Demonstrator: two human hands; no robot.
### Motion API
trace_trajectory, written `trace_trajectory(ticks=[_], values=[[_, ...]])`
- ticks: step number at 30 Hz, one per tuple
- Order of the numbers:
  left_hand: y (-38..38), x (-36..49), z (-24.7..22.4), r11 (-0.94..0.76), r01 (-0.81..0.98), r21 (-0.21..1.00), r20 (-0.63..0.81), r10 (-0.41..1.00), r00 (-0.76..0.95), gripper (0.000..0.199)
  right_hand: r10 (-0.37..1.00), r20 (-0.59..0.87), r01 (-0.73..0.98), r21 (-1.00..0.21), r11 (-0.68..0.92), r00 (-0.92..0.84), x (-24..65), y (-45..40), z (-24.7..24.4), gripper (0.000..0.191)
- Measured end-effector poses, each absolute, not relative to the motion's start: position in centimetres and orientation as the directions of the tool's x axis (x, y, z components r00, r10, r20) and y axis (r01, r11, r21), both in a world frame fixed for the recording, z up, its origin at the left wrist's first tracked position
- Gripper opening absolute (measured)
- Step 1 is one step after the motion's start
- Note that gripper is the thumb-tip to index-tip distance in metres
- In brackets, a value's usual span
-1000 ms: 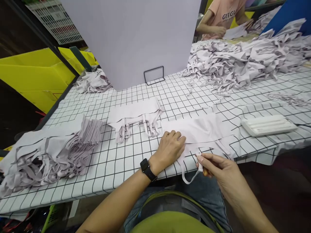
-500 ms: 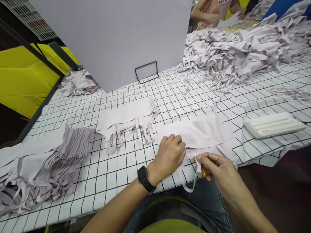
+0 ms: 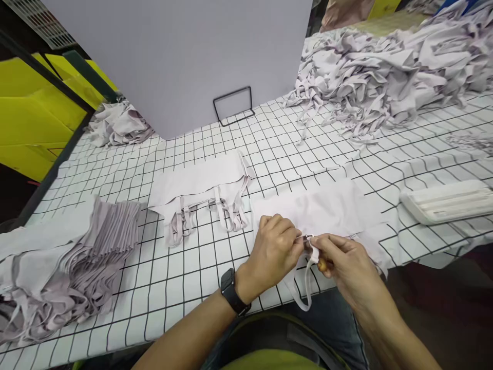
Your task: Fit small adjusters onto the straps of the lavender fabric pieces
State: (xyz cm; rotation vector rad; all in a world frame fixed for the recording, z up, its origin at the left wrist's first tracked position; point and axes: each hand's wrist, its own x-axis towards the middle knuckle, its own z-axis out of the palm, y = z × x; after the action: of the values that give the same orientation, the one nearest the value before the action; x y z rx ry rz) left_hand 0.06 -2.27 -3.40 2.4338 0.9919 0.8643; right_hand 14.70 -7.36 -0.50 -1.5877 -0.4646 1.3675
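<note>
A pale garment piece (image 3: 323, 208) lies flat at the table's front edge, beneath and beyond my hands. My left hand (image 3: 275, 252) is closed on its near edge, fingers curled, a black watch on the wrist. My right hand (image 3: 342, 257) pinches the white strap (image 3: 308, 288) near its small fitting, close to my left fingertips. The strap loops down over the table edge. A small orange-yellow object (image 3: 322, 265) shows under my right fingers; the rest of it is hidden. Left of my hands lies another pale piece with straps (image 3: 196, 185).
A thick stack of pale pieces (image 3: 73, 257) lies at the left. A large heap of them (image 3: 389, 72) fills the back right. A grey panel (image 3: 185, 61) stands behind a black wire frame (image 3: 233, 106). A white tray (image 3: 449, 200) is at the right.
My hands have drawn closer together at the garment's edge, and the strap's fitting has moved slightly up toward my left fingers. The view has shifted slightly.
</note>
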Motion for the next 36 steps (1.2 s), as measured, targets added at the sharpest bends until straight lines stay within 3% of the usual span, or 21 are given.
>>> trace_trajectory(ticks=[5, 14, 27, 32, 36], values=[[-2.4, 0.1, -3.4, -0.682, 0.503, 0.53, 0.406, 0.725, 0.556, 0.015, 0.757, -0.565, -0.299, -0.822, -0.485, 0.328, 14.4, -7.3, -0.3, 0.028], [-2.3, 0.1, -3.4, -0.774, 0.513, 0.372, 0.489, 0.633, 0.6, 0.024, 0.748, -0.558, -0.32, -0.826, -0.464, 0.359, 14.2, -6.7, -0.6, 0.029], [-2.3, 0.1, -3.1, -0.859, 0.484, 0.167, 0.433, 0.505, 0.747, 0.025, 0.782, -0.584, -0.219, -0.81, -0.544, 0.219, 14.5, -6.6, -0.2, 0.043], [-2.1, 0.4, -3.1, -0.856, 0.483, 0.183, 0.389, 0.514, 0.764, 0.026, 0.775, -0.623, -0.158, -0.78, -0.606, 0.105, 14.9, -6.2, 0.4, 0.049], [-2.8, -0.9, -1.8, -0.821, 0.499, 0.276, 0.279, 0.565, 0.776, 0.022, 0.814, -0.58, 0.11, -0.812, -0.573, -0.042, 16.6, -7.3, 0.5, 0.05]])
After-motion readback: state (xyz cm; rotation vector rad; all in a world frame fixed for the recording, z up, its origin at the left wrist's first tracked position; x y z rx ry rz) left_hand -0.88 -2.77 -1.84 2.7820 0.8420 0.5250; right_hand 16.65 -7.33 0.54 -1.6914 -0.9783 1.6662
